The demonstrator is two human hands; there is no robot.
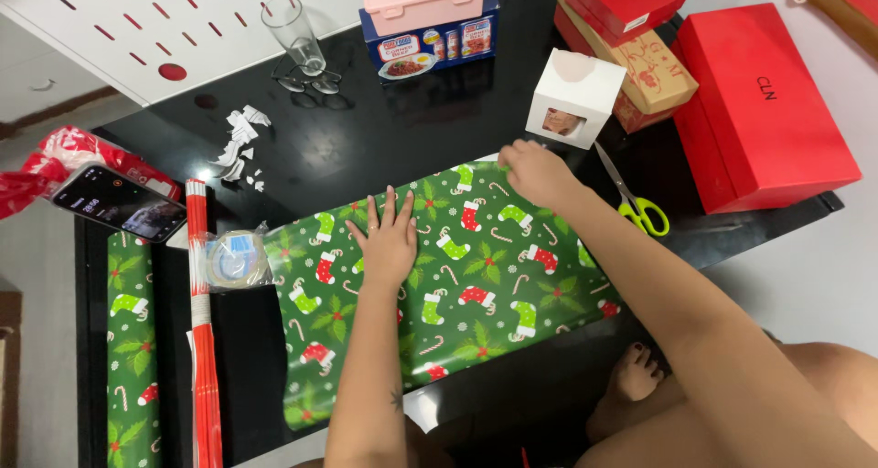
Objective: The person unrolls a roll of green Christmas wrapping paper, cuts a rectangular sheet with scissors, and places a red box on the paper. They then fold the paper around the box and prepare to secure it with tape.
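The left hand is pressing flat and open on the green stocking-print wrapping paper lying on the black shiny bench, while the right hand is pinching its far edge, so pulling it tight and even should work best.

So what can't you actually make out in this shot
Head view:
- Anything under the green wrapping sheet: covered by the paper and the left hand.
- Right hand fingertips: curled at the sheet's far edge.
- Inside the white window box: too small.
- Red paper roll: cut off by the bottom edge.
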